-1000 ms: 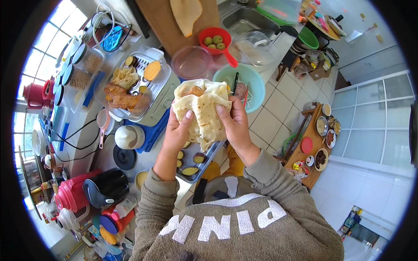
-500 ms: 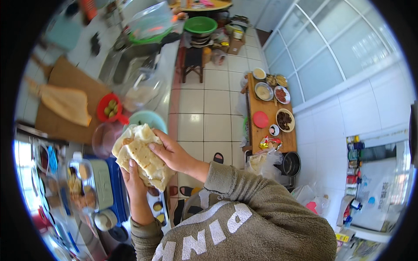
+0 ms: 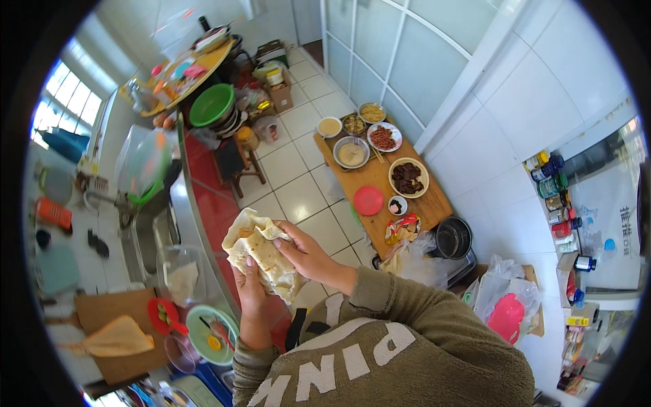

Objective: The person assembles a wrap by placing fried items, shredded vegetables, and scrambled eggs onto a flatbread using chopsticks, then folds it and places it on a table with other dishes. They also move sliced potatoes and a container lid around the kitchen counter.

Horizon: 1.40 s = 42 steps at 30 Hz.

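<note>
- Filling the upper left of the head view, a counter point(image 3: 88, 217) with a sink point(image 3: 146, 237) is seen, and beside it a tiled floor point(image 3: 298, 176).
- A low wooden table point(image 3: 434, 197) is set on the floor, well apart from the hands; plates and bowls of food are spread on it, among them a dark dish point(image 3: 408, 177), a bowl of pale sauce point(image 3: 351, 152) and a red lid point(image 3: 369, 201).
- A green basin point(image 3: 211, 104) is stacked on a stool further back, and a black pot point(image 3: 453, 237) is parked just beside the table's near end.
- On the counter a wooden board point(image 3: 102, 319) with a folded flatbread point(image 3: 112, 339) is visible, with a red cup point(image 3: 161, 313) and a teal plate point(image 3: 203, 329) near it.
- Now the action: a filled flatbread wrap point(image 3: 261, 258) is held up in mid-air over the counter edge, above the floor and in front of the chest.
- It is cradled from below by the left hand point(image 3: 247, 288), fingers closed round the lower end.
- Its upper flap is pinched by the right hand point(image 3: 305, 254), fingers curled onto the fold.
- By the look of it, the flap should be tucked snugly while the base is kept shut, so that no filling is dropped.
- Nothing is seen between the hands and the wrap; what is inside it cannot be made out.
</note>
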{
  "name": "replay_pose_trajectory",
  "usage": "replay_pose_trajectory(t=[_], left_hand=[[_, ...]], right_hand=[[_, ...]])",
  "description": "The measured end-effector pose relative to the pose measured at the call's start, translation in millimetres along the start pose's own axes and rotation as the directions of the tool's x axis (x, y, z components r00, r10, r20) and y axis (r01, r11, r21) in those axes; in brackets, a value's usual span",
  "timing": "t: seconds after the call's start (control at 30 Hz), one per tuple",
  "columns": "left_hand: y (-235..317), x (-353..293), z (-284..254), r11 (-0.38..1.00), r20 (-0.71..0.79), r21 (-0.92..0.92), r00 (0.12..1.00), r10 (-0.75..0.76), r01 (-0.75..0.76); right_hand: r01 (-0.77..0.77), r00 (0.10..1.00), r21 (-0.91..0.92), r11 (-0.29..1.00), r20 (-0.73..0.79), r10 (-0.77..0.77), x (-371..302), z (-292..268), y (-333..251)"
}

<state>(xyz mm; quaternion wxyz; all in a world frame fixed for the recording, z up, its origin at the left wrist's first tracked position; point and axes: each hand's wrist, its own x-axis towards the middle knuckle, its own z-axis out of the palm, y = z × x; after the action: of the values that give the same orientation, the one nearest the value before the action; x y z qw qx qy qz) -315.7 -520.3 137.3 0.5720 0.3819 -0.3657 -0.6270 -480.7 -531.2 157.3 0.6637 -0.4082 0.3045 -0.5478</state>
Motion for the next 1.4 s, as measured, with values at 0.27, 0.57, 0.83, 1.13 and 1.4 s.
replay_pose_trajectory(t=[0.27, 0.57, 0.83, 1.13, 1.4], left_hand=[[-42.6, 140.4, 51.1, 0.988, 0.224, 0.027, 0.963, -0.152, 0.149], [-115.8, 305.5, 126.7, 0.924, 0.471, 0.174, 0.796, -0.381, 0.339], [-195.2, 397.4, 211.9, 0.835, 0.607, 0.318, 0.58, -0.543, 0.449], [-351.2, 421.7, 284.9, 0.797, 0.586, 0.362, 0.547, -0.598, 0.484], [-497.1, 446.6, 325.8, 0.781, 0.576, 0.332, 0.542, -0.612, 0.529]], right_hand=[[0.109, 0.962, 0.024, 0.994, -0.253, -0.099, 71.9, -89.6, -25.3], [0.181, 0.775, -0.062, 0.981, -0.606, -0.181, 151.0, -206.9, -24.5], [0.307, 0.568, -0.027, 0.951, -0.797, -0.206, 182.0, -309.2, -32.4], [0.131, 0.399, -0.03, 0.991, -0.913, -0.08, 164.8, -475.7, -1.4], [0.028, 0.34, -0.029, 0.999, -0.94, -0.036, 157.5, -624.4, 43.6]])
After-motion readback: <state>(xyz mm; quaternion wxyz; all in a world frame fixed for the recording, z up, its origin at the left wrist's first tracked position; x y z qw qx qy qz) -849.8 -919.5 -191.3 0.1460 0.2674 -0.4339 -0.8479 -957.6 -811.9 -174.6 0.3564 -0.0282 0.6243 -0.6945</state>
